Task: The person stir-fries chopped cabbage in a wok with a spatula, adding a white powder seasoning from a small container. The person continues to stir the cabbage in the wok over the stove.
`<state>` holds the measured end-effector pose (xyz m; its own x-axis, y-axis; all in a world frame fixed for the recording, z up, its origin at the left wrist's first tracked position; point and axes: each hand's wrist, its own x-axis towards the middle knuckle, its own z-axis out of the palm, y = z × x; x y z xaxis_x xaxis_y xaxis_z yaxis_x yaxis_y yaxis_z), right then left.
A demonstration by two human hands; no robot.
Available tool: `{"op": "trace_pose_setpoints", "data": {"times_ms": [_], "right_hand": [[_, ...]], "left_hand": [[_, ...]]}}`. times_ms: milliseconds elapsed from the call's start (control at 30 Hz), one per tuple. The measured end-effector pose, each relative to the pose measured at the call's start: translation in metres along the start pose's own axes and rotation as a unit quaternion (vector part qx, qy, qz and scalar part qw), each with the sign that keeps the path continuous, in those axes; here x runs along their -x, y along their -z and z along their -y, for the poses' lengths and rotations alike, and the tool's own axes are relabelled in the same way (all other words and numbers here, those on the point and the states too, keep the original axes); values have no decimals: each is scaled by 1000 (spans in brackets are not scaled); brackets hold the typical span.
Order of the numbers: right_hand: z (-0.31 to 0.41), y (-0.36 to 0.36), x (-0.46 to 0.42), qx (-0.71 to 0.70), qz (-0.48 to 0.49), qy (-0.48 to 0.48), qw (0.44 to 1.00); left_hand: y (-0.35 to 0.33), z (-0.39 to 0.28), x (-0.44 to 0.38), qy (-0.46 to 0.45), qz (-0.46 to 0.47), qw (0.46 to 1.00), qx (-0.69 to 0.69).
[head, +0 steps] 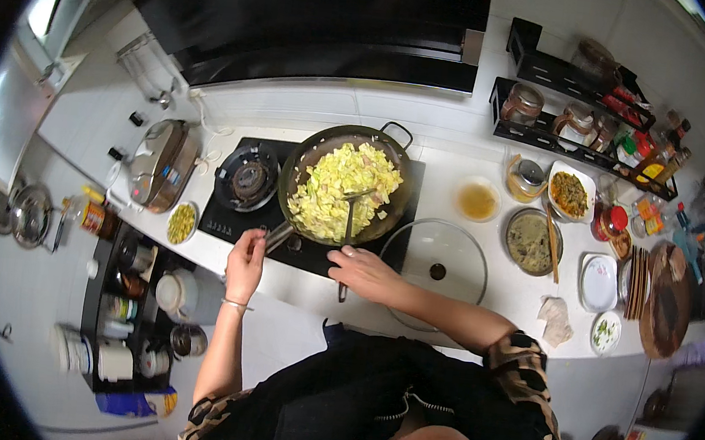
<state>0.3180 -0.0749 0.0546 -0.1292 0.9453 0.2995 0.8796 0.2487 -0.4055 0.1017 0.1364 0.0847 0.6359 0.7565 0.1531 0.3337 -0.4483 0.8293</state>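
Note:
A large wok [394,214] full of chopped pale-green cabbage [343,187] with small bits of meat sits on the black gas hob [216,210]. My left hand [245,264] is at the end of the wok's metal handle [279,237]; whether the fingers grip it is hard to tell. My right hand [363,272] is closed around the handle of a metal spatula [350,220], whose blade rests in the cabbage. A glass lid [444,254] lies on the counter to the right, partly beneath my right forearm.
A bowl of chopped vegetables [182,223] stands left of the hob. Right of the lid are a bowl of yellowish liquid [476,200], a metal bowl [532,240] with chopsticks [552,242], a dish of cooked food [570,193], a white plate [599,283] and a cloth [555,319]. A range hood [345,28] hangs above.

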Motion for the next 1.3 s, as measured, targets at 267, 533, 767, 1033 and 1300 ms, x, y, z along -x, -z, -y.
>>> {"op": "trace_pose_setpoints", "data": {"times_ms": [267,533,767,1033,1300], "right_hand": [[43,116,-66,58,-246,-313,915],[-4,81,-108,108,-360,-489,787],[23,48,-129,-133,-346,-429,824],[-10,78,-123,139,-264,-392,870],[17,69,-163,27,-96,-207,973]], "left_hand": [[63,116,-45,-11,346,924,-165],[90,94,-69,101,477,872,-41],[86,128,-70,39,459,887,-32],[97,129,-71,66,478,875,50],[90,151,-62,59,459,883,75]]}}
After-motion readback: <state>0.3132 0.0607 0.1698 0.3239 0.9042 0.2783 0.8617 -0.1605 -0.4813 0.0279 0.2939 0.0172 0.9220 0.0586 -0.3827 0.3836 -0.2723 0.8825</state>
